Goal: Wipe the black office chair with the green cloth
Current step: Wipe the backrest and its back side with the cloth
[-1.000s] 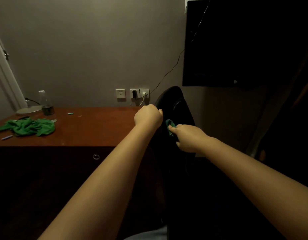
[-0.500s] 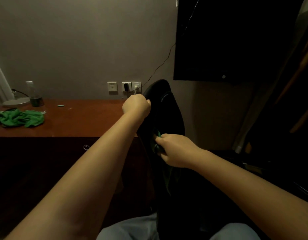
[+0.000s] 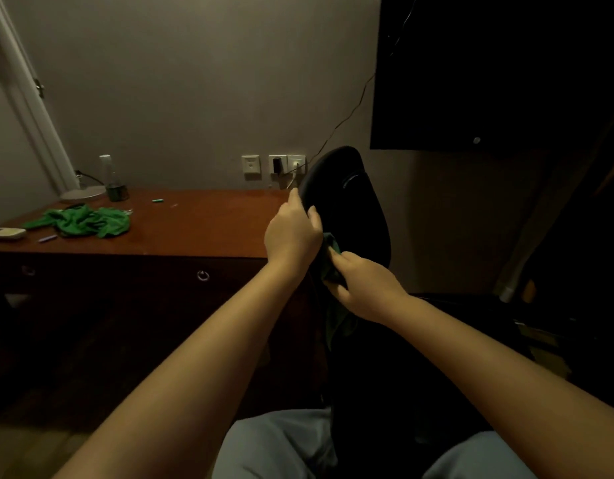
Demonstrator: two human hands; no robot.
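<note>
At chair [image 3: 350, 202] edge, cloth [image 3: 334, 248] (desk [image 3: 202, 229] beside)

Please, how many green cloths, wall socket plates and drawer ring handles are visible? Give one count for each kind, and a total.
Green cloths: 2
Wall socket plates: 3
Drawer ring handles: 2
Total: 7
</note>
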